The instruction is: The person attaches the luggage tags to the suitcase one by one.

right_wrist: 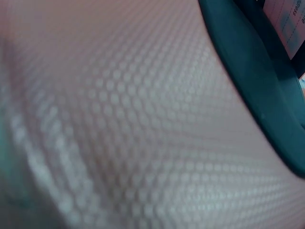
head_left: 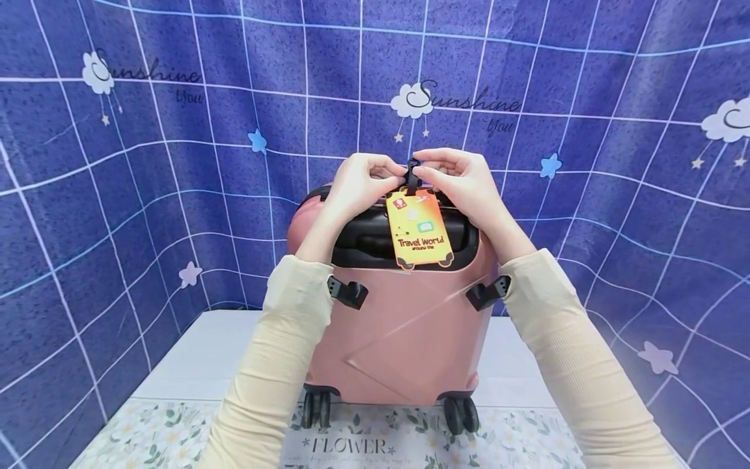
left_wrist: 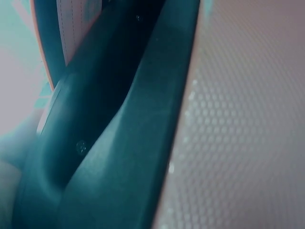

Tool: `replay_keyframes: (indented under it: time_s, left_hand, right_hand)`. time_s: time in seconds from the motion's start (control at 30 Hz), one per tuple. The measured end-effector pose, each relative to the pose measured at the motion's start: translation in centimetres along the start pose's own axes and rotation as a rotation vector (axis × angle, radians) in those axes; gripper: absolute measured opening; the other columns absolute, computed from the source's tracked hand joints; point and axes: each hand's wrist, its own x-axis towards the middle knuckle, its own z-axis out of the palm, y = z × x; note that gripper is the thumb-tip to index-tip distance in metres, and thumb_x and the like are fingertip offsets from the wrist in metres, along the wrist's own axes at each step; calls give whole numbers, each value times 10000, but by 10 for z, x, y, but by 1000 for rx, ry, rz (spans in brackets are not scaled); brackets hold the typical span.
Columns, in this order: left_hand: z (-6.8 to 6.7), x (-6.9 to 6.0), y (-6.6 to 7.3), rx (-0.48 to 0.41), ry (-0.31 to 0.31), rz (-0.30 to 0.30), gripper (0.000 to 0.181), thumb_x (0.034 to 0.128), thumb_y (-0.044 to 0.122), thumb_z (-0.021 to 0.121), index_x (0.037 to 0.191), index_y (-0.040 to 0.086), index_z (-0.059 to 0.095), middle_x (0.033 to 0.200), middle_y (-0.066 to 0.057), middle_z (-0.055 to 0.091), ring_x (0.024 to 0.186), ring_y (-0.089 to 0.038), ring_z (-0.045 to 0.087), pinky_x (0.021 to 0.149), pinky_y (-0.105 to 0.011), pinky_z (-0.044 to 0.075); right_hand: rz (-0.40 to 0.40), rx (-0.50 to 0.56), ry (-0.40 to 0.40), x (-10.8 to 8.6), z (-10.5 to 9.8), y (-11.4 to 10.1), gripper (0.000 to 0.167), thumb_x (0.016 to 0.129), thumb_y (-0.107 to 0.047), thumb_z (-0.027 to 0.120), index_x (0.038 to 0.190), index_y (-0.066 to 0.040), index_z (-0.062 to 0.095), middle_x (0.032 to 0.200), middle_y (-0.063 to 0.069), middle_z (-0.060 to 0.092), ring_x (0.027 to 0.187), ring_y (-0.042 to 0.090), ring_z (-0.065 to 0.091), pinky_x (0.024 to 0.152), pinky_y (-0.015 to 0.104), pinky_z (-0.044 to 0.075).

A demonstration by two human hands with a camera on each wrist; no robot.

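Pinching strap (head_left: 413,185) atop suitcase (head_left: 404,339) with left hand (head_left: 360,185) and right hand (head_left: 467,184), apparently to steady it (leaving luggage tag (head_left: 418,228) hanging over suitcase's black recess (head_left: 359,238)).

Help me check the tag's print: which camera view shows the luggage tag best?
The head view: the luggage tag faces the camera, "Travel World" readable. The left wrist view shows only part of what seems its back, top left; the right wrist view, a similar piece, top right.
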Motion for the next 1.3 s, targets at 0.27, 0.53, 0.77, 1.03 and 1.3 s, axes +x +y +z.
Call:
replay_keyframes:
  time_s: [0.27,0.53,0.77,1.03,1.3]
  left_hand:
    - [1,0,-2,-25,19,-2,172,865,195,670,1011,121,723,973,-44,729,908,-116,678,818,-248,514]
    - [1,-1,-2,-25,26,-10,202,855,220,688,1023,108,709,975,-51,728,919,-119,677,829,-257,511]
    - [0,-4,-3,-27,30,-21,265,860,215,676,1102,110,652,995,-58,725,939,-133,673,844,-279,506]
    - [-1,-5,-5,-51,-20,-1,303,880,178,632,1181,139,640,1023,-42,719,949,-113,667,830,-264,510]
    - [-2,-5,-2,-13,-35,14,316,886,159,595,1196,184,645,1010,-11,721,954,-92,652,848,-266,470]
  right_hand:
    - [40,-37,-18,2,0,-1,334,853,-248,691,1161,-120,676,970,-16,719,796,104,637,701,175,498]
    - [61,-93,-39,3,1,-1,331,852,-250,693,1154,-115,680,934,-6,723,765,37,626,690,172,494]
    - [86,-112,-50,4,5,-1,315,849,-236,695,1128,-90,691,852,-17,717,713,29,609,640,165,474]
    - [42,-134,-54,4,5,0,302,855,-222,688,1128,-99,647,862,-7,706,692,61,602,648,190,464]
    - [79,-129,-56,5,5,-2,267,856,-206,682,1067,-42,674,889,15,705,710,34,607,658,167,471]
